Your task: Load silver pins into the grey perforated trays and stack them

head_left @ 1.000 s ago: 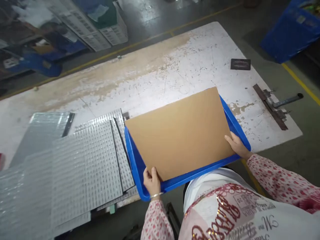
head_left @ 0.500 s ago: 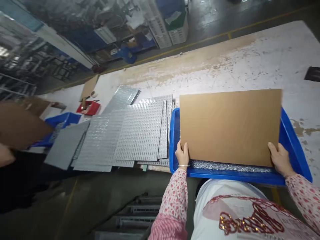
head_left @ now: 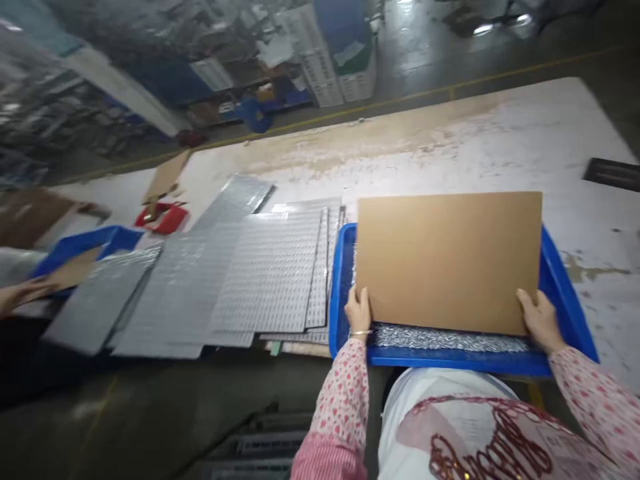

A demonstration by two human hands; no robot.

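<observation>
Along a paint-worn white worktable [head_left: 475, 140], a bright blue plastic tray [head_left: 565, 293] sits at the near edge, just beside overlapping silver dimpled sheets [head_left: 265, 273] — and over the tray lies a flat rectangular tan cardboard sheet [head_left: 447, 263], its long axis running left to right, with a strip of silvery dimpled material [head_left: 450, 339] showing along its near side. The left hand [head_left: 357, 313] and right hand [head_left: 540, 321] each grip a near corner of the cardboard — fingers closed, neither hand clearly nearer.
</observation>
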